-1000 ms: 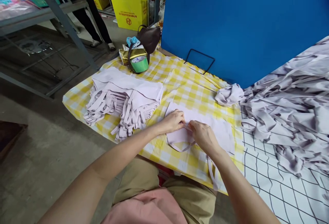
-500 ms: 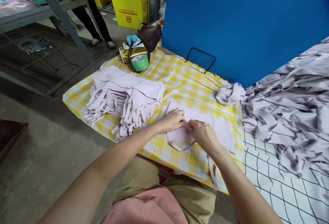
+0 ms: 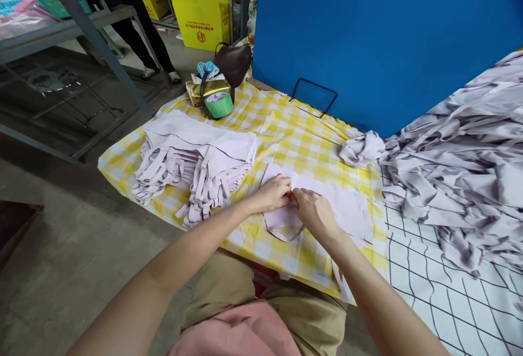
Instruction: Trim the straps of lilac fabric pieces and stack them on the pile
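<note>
Right hand (image 3: 315, 210) moved nearer left hand (image 3: 274, 192) — fingers (image 3: 299, 195) pinching pale fabric (image 3: 351, 209).

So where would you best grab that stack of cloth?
Probably grip the stack along its smooth band, coming from the far side: the top lies flat there, while loose straps spill out on the person's side.
</note>
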`<state>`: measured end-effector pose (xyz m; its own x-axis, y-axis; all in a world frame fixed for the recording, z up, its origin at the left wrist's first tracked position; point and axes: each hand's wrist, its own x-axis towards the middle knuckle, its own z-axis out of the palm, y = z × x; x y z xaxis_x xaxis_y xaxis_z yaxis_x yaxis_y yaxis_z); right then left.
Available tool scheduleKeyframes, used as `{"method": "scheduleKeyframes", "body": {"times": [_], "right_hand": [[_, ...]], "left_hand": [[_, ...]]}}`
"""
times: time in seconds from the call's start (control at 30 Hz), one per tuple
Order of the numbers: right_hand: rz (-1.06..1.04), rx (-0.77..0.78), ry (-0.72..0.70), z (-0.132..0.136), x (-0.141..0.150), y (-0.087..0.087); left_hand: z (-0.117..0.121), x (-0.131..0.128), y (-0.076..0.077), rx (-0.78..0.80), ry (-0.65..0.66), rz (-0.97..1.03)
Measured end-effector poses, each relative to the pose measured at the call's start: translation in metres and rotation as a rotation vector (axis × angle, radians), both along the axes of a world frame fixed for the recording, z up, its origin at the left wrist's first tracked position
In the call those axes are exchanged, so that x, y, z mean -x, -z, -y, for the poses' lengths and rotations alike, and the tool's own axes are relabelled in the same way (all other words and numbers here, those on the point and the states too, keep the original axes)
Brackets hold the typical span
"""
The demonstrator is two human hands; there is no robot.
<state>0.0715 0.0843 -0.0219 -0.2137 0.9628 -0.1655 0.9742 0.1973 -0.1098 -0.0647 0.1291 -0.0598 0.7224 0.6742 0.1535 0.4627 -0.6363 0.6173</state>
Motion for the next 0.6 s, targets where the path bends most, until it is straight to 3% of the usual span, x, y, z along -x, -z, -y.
{"method": "scheduleKeyframes", "body": {"times": [0.1, 0.17, 0.27, 0.37, 0.47, 0.6], "right_hand": [[-0.100, -0.033, 0.136, 0.012, 0.000, 0.001], [-0.408, -0.007, 0.289, 0.029, 0.000, -0.003], [-1.064, 0.112, 0.482, 0.065, 0.004, -0.012], [-1.362, 0.197, 0.635, 0.108, 0.015, -0.015], [-1.549, 0.333, 0.785, 0.147, 0.031, -0.003], [-1.826, 0.447, 0.900, 0.181, 0.055, 0.021]], "left_hand": [[0.002, 0.001, 0.002, 0.007, -0.015, 0.045], [0.003, 0.004, 0.001, 0.024, -0.006, 0.059], [0.004, 0.014, -0.006, 0.107, 0.072, 0.050], [0.005, 0.026, -0.017, 0.201, 0.165, 0.023], [0.007, 0.032, -0.024, 0.236, 0.164, -0.058], [0.013, 0.032, -0.021, 0.220, 0.129, -0.182]]}}
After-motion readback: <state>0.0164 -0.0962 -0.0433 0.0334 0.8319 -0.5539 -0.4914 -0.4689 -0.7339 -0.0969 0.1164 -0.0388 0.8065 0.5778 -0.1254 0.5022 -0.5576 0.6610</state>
